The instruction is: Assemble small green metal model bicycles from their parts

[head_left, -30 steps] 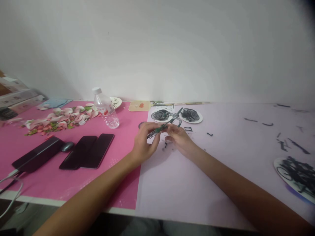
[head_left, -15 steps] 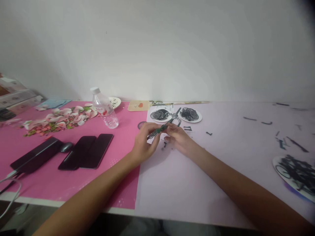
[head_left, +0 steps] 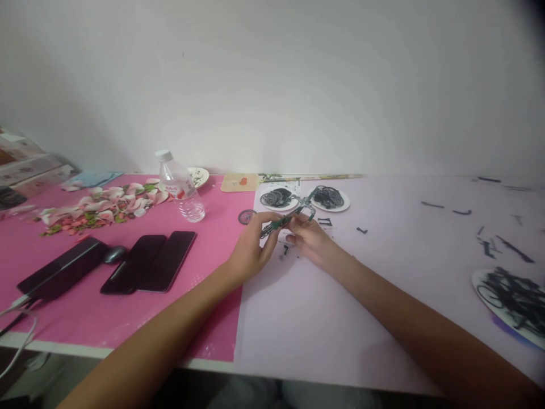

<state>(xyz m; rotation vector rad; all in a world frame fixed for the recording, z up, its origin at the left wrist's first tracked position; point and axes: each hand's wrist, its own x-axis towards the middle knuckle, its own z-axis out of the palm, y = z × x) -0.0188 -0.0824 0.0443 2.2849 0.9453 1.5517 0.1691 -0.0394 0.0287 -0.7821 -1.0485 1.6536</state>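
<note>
Between my hands is a small dark green model bicycle frame [head_left: 303, 202], tilted with its far end up to the right. My left hand [head_left: 251, 244] pinches its near left end between thumb and fingers. The fingers of my right hand [head_left: 310, 236] are closed on its middle, partly hidden behind it. Behind it stand two white plates, one with dark spoked wheels [head_left: 276, 197], the other with black parts [head_left: 327, 197]. A loose wheel [head_left: 247, 216] lies just left of my left hand. Small dark pieces [head_left: 325, 222] are scattered beyond my right hand.
A water bottle [head_left: 181, 187], pink and green petal-like pieces [head_left: 110, 204], two phones [head_left: 166, 261], a black box-shaped device [head_left: 63, 268] and a mouse-like object [head_left: 114, 254] occupy the left side. At right are a plate of dark parts [head_left: 479, 278] and loose strips [head_left: 514, 249].
The model bicycle frame has turned slightly in my hands, and its upper end sits a little lower. Both hands keep their hold. The things on the table stay put.
</note>
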